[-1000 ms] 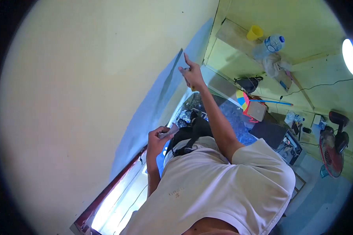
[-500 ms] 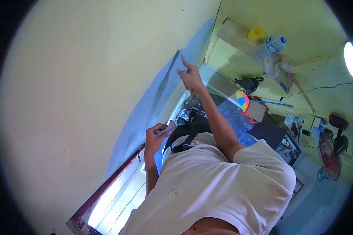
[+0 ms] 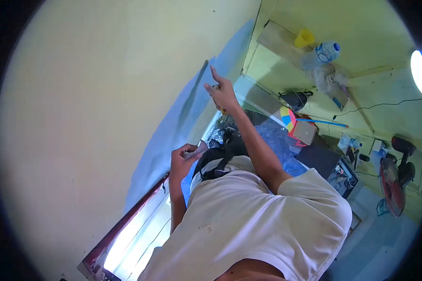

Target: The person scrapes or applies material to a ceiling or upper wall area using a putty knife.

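My right hand (image 3: 224, 96) is raised close to the wall, its index finger stretched out along the blue patch (image 3: 169, 126). Its other fingers curl round a yellow-handled tool, of which only a bit of the yellow handle (image 3: 223, 112) shows below the palm. What kind of tool it is I cannot make out. Lower and further left, my left hand (image 3: 182, 161) pinches a thin, flat grey piece (image 3: 198, 150) between thumb and fingers. A dark streak, apparently a shadow, lies on the blue patch beside my right hand.
The cream wall (image 3: 79, 117) fills the left side. A dark red ledge (image 3: 122, 225) borders a bright opening below it. On a shelf (image 3: 279, 42) stand a yellow cup (image 3: 304, 38) and a water bottle (image 3: 327, 52). A fan (image 3: 393, 185) is at the right, near a lit lamp (image 3: 420, 73).
My right hand has shifted slightly left and down along the wall. My left hand has moved slightly left, still holding the grey piece. The whole view has shifted a little too.
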The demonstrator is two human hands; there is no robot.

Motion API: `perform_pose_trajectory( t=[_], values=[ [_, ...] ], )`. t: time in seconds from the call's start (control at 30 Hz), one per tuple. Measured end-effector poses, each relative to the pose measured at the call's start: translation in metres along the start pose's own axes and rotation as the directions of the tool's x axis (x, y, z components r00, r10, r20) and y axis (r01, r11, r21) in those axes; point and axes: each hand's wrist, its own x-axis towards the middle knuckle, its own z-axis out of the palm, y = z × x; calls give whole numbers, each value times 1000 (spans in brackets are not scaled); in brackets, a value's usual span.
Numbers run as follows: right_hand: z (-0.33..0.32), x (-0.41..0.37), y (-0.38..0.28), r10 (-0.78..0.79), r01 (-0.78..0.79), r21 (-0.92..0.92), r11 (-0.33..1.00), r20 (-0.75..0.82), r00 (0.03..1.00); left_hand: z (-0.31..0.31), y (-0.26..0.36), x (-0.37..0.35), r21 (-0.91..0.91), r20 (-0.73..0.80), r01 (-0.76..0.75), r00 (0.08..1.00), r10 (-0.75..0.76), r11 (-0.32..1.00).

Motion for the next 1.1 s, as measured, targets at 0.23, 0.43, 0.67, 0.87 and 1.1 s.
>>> perform_pose_trajectory(
  t=[0.23, 0.43, 0.67, 0.87, 1.1],
  values=[
    [2, -8, 0, -15, 12, 71, 997, 38, 999, 3, 0, 2, -4, 38, 6, 999, -6, 1000],
    [3, -5, 1, 28, -27, 55, 998, -20, 999, -2, -8, 7, -52, 54, 36, 998, -33, 998],
    [-5, 27, 1, 21, -7, 118, 993, -120, 993, -7, -2, 8, -45, 51, 26, 998, -23, 999],
    [-6, 23, 3, 42, -31, 101, 994, -105, 994, -9, 4, 18, -59, 48, 31, 998, -28, 998],
    [-3, 18, -4, 55, -49, 63, 997, -90, 994, -15, 9, 27, -8, 29, 9, 1000, -9, 1000]
  ],
)
